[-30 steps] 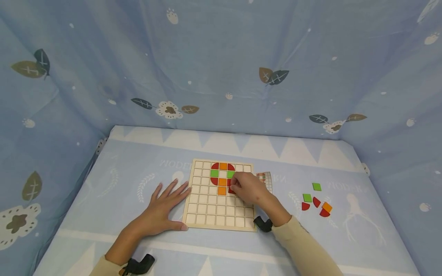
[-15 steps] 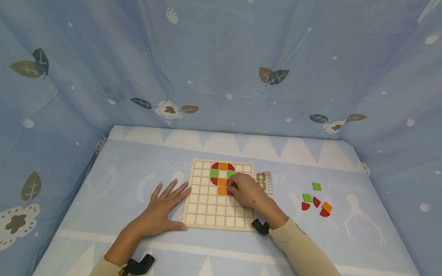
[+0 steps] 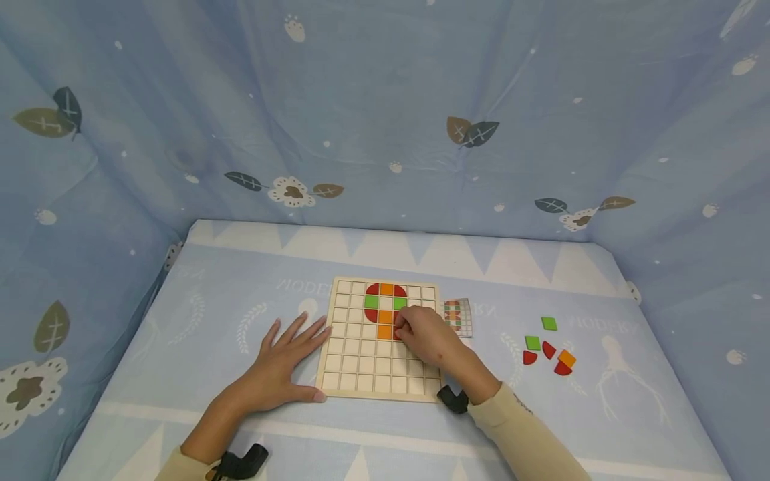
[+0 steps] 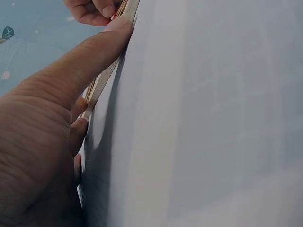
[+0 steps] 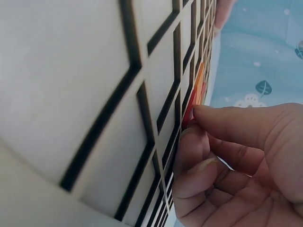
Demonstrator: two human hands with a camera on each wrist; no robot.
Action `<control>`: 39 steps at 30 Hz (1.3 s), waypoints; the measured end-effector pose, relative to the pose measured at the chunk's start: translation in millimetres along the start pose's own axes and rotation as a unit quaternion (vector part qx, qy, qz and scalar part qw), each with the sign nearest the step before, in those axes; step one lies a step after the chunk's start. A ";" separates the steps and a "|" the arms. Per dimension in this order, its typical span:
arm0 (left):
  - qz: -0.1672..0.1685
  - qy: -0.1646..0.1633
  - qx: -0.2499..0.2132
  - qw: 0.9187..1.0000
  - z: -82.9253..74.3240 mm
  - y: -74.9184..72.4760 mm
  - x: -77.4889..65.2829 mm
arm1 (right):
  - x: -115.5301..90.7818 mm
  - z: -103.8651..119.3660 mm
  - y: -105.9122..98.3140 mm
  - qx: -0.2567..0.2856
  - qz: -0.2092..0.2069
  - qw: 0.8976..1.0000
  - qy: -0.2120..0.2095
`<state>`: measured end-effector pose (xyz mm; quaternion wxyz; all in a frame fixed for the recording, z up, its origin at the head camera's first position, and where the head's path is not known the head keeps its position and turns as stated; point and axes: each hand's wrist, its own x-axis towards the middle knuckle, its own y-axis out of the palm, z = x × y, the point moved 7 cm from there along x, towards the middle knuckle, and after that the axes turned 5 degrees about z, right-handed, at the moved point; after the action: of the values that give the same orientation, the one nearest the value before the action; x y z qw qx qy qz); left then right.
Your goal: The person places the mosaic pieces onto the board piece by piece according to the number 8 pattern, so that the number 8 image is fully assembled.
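A wooden grid board point(image 3: 349, 365) lies on the table with red, orange and green tiles in its upper cells. My left hand point(image 3: 281, 366) rests flat beside it with fingers spread; fingertips and thumb touch the board's left edge. Over the board's right half, my right hand point(image 3: 428, 338) pinches a red quarter-circle tile point(image 5: 188, 109) between thumb and index finger. That tile is at a cell right of the lower orange square point(image 3: 384, 332), and the fingers partly cover it. In the left wrist view, the left thumb point(image 4: 80, 61) lies along the board's edge.
A small printed pattern card point(image 3: 460, 318) lies by the board's right edge, partly behind the right hand. Farther right are loose tiles: green squares point(image 3: 533, 343), red quarter-circles point(image 3: 530, 358) and an orange square point(image 3: 567, 359) overlapping a red piece. Patterned cloth point(image 3: 385, 120) hangs behind the table.
My right hand has shifted slightly left and brought the red tile in against the orange square's right side. The left hand keeps its place on the board's edge.
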<state>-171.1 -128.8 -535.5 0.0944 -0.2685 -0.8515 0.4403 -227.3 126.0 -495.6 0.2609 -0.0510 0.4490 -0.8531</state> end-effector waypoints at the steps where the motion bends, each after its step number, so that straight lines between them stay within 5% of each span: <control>1: 0.000 0.000 -0.001 1.000 0.2 0.1 -0.1 | -0.8 0.5 0.3 0.000 0.002 1.000 0.001; 10: 0.002 -0.004 0.001 1.000 1.1 1.0 0.3 | -27.5 -5.2 -19.0 0.028 -0.043 0.999 0.015; 20: -0.009 0.010 0.006 1.000 0.2 -0.3 -0.2 | -89.4 -63.1 -72.0 0.025 -0.114 0.988 0.105; 32: -0.005 0.002 0.010 1.000 0.9 0.6 -0.2 | -158.1 -103.9 -113.4 0.008 -0.132 0.980 0.149; 39: -0.004 -0.003 0.009 1.000 1.1 0.2 -0.2 | -181.1 -126.9 -133.3 -0.016 -0.152 0.969 0.193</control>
<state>-171.3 -129.7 -536.3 0.0959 -0.2632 -0.8490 0.4480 -165.7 370.2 -438.4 0.0351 0.0430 0.4914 -0.8691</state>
